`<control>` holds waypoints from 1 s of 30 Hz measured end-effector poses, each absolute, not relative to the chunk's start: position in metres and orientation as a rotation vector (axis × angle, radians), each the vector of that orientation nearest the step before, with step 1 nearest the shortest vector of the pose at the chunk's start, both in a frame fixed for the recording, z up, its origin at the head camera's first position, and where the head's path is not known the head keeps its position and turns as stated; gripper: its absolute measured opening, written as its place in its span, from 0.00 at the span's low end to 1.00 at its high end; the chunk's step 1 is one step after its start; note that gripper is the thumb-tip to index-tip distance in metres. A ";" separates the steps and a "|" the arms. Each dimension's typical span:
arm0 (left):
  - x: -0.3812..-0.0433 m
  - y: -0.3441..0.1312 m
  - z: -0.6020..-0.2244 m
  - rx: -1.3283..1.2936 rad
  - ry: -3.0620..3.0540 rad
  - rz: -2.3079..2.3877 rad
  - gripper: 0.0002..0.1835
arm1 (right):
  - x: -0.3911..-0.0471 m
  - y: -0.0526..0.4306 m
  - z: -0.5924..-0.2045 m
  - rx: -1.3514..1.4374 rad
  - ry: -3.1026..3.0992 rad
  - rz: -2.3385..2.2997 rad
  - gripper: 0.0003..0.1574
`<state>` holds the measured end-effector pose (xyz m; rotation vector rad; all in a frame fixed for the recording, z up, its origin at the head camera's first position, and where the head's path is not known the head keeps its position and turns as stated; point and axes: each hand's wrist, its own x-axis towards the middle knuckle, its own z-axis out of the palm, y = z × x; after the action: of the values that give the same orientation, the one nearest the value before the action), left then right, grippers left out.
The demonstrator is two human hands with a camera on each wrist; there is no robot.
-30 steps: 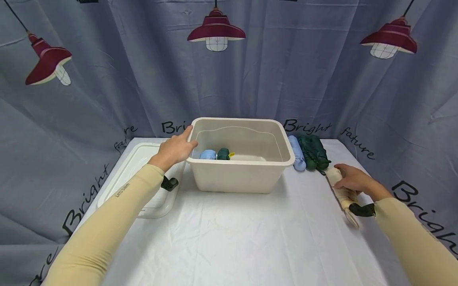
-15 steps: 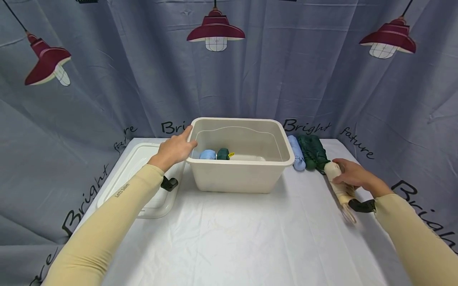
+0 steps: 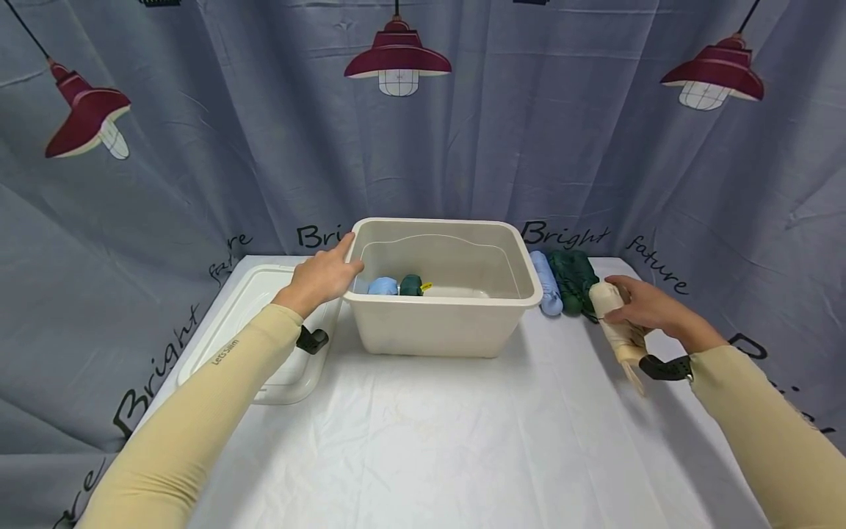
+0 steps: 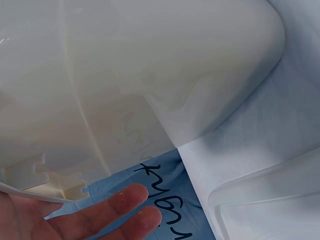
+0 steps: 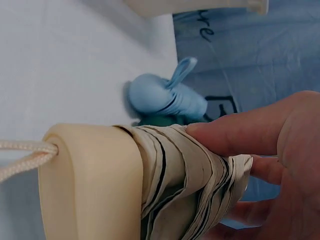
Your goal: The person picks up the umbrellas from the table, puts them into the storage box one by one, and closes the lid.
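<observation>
On the right, my right hand grips a beige folded umbrella, raised at a tilt above the table. In the right wrist view its pleated fabric lies between thumb and fingers, and its handle has a cord loop. My left hand rests on the left rim of a cream plastic bin, thumb over the edge; the left wrist view has the fingers loosely straight below the rim. Inside the bin, a blue roll and a dark green roll show at the left end.
Right of the bin lie a blue folded umbrella and dark green folded bundles. The bin's white lid is flat on the left of the white-covered table. A grey printed curtain hangs behind.
My right hand has lifted the beige umbrella off the table and moved it slightly up and left, toward the bin. The left hand and the bin have stayed put.
</observation>
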<state>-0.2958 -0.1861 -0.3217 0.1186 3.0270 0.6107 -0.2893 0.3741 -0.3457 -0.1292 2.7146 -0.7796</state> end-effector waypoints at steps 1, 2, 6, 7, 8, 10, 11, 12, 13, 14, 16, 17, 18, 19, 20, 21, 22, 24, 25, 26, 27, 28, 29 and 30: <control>-0.296 -0.186 -0.322 0.117 3.026 0.612 0.40 | -0.289 0.372 -0.343 -0.131 2.716 -0.778 0.58; -0.296 -0.186 -0.322 0.115 3.025 0.613 0.40 | -0.289 0.370 -0.341 -0.134 2.720 -0.777 0.58; -0.296 -0.187 -0.322 0.105 3.017 0.609 0.40 | -0.288 0.362 -0.331 -0.149 2.721 -0.788 0.58; -0.296 -0.187 -0.322 0.103 3.016 0.607 0.40 | -0.288 0.361 -0.329 -0.154 2.721 -0.792 0.58; -0.296 -0.187 -0.322 0.103 3.015 0.607 0.40 | -0.288 0.359 -0.327 -0.158 2.721 -0.793 0.58; -0.296 -0.187 -0.322 0.105 3.016 0.608 0.40 | -0.288 0.357 -0.323 -0.164 2.723 -0.793 0.58; -0.296 -0.187 -0.321 0.108 3.018 0.608 0.40 | -0.289 0.355 -0.322 -0.167 2.725 -0.793 0.58; -0.296 -0.187 -0.321 0.110 3.019 0.609 0.40 | -0.290 0.354 -0.320 -0.170 2.729 -0.790 0.58; -0.296 -0.187 -0.321 0.113 3.019 0.610 0.40 | -0.290 0.353 -0.319 -0.173 2.733 -0.787 0.58; -0.296 -0.187 -0.321 0.114 3.018 0.611 0.40 | -0.291 0.351 -0.317 -0.175 2.738 -0.783 0.58; -0.296 -0.187 -0.321 0.114 3.015 0.609 0.40 | -0.292 0.347 -0.313 -0.178 2.741 -0.786 0.58; -0.296 -0.187 -0.321 0.113 3.013 0.608 0.40 | -0.292 0.345 -0.311 -0.178 2.744 -0.785 0.58; -0.296 -0.187 -0.321 0.112 3.010 0.610 0.40 | -0.292 0.343 -0.309 -0.179 2.746 -0.786 0.58; -0.297 -0.187 -0.321 0.111 3.008 0.610 0.40 | -0.292 0.340 -0.306 -0.182 2.750 -0.785 0.57; -0.297 -0.187 -0.321 0.109 3.007 0.610 0.40 | -0.292 0.337 -0.304 -0.183 2.753 -0.786 0.57; -0.297 -0.187 -0.321 0.108 3.007 0.610 0.40 | -0.292 0.335 -0.301 -0.186 2.757 -0.786 0.57; -0.297 -0.187 -0.321 0.109 3.007 0.609 0.40 | -0.292 0.333 -0.299 -0.189 2.759 -0.788 0.57; -0.297 -0.187 -0.321 0.108 3.008 0.611 0.40 | -0.293 0.328 -0.294 -0.194 2.761 -0.793 0.57; -0.298 -0.187 -0.321 0.108 3.010 0.611 0.40 | -0.294 0.326 -0.292 -0.195 2.760 -0.793 0.57; -0.298 -0.187 -0.321 0.109 3.011 0.612 0.40 | -0.295 0.324 -0.290 -0.197 2.760 -0.795 0.57; -0.297 -0.187 -0.321 0.109 3.010 0.611 0.40 | -0.296 0.322 -0.288 -0.201 2.759 -0.797 0.57; -0.297 -0.187 -0.321 0.109 3.012 0.612 0.40 | -0.297 0.320 -0.287 -0.202 2.760 -0.795 0.57; -0.297 -0.187 -0.320 0.108 3.012 0.613 0.40 | -0.298 0.318 -0.285 -0.201 2.761 -0.792 0.57; -0.297 -0.187 -0.320 0.110 3.011 0.612 0.40 | -0.299 0.315 -0.282 -0.203 2.761 -0.792 0.58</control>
<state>-0.2974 -0.1871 -0.3203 0.1103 3.0114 0.6121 -0.2993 0.3155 -0.2822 -0.2028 2.7612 -0.7923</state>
